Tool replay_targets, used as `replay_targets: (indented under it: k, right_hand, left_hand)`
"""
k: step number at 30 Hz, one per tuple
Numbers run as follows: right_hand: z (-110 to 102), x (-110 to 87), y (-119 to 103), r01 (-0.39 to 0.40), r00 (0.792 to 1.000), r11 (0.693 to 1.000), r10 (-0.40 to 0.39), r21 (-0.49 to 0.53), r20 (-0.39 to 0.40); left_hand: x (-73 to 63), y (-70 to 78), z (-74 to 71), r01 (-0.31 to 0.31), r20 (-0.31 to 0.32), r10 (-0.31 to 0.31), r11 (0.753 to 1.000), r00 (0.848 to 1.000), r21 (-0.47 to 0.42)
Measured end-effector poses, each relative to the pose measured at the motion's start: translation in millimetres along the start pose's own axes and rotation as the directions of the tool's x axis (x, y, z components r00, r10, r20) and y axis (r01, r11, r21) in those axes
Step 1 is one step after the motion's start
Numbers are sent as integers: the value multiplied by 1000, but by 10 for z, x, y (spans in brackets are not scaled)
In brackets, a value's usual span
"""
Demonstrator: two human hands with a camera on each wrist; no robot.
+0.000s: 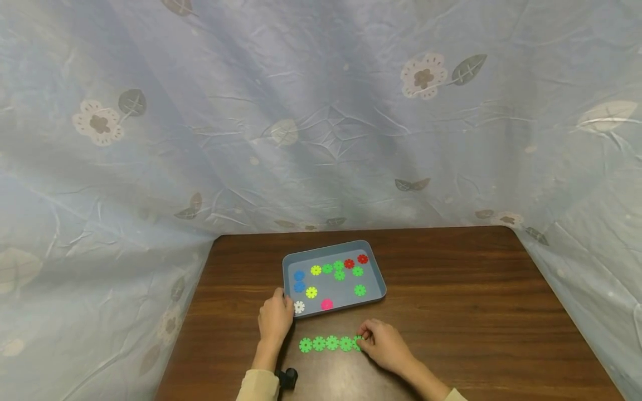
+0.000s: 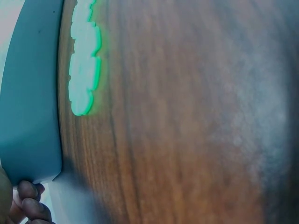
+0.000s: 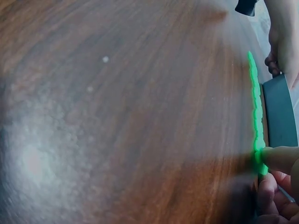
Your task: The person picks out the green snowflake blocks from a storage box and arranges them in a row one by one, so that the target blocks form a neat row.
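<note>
A row of several green notched plastic discs [image 1: 332, 343] lies joined on the table in front of the tray. My right hand [image 1: 385, 345] pinches the disc at the row's right end, which its fingers partly cover. In the right wrist view the thumb [image 3: 280, 158] presses on the end of the green row [image 3: 256, 107]. My left hand [image 1: 276, 317] grips the near left corner of a blue-grey tray [image 1: 336, 309]. In the left wrist view, curled fingers [image 2: 35, 207] sit at the tray's corner, and the row [image 2: 84, 60] lies beside the tray wall.
Inside the tray lie loose discs: several green [image 1: 360, 290], two red [image 1: 349, 264], two yellow [image 1: 311, 292], two blue [image 1: 299, 287], one pink [image 1: 327, 304] and one white [image 1: 299, 307]. The brown wooden table [image 1: 461, 301] meets a floral curtain [image 1: 321, 139] at its back and sides.
</note>
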State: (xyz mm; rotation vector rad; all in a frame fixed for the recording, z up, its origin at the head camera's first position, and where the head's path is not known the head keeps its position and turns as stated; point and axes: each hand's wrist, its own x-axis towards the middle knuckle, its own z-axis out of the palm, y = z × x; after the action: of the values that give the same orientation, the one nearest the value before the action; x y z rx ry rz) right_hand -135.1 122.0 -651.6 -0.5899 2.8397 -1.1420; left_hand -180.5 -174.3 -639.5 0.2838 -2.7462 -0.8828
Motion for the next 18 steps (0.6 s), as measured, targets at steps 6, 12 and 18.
replay_targets:
  k: [6,12,18]
  right_hand:
    - [11,7,-16,4,1000,1000,-4,-20,-25]
    - [-56,94,-82,15,997,1000,-14,8,-71]
    - [-186,313,-107,0,990,999,6,42,-139]
  left_hand:
    - [15,-16,5,-24,-28,24,1000,999,-1]
    - [9,-4,0,-16,-15,16,1000,1000,-1]
    - [-3,4,3,-8,-11,8,1000,1000,4]
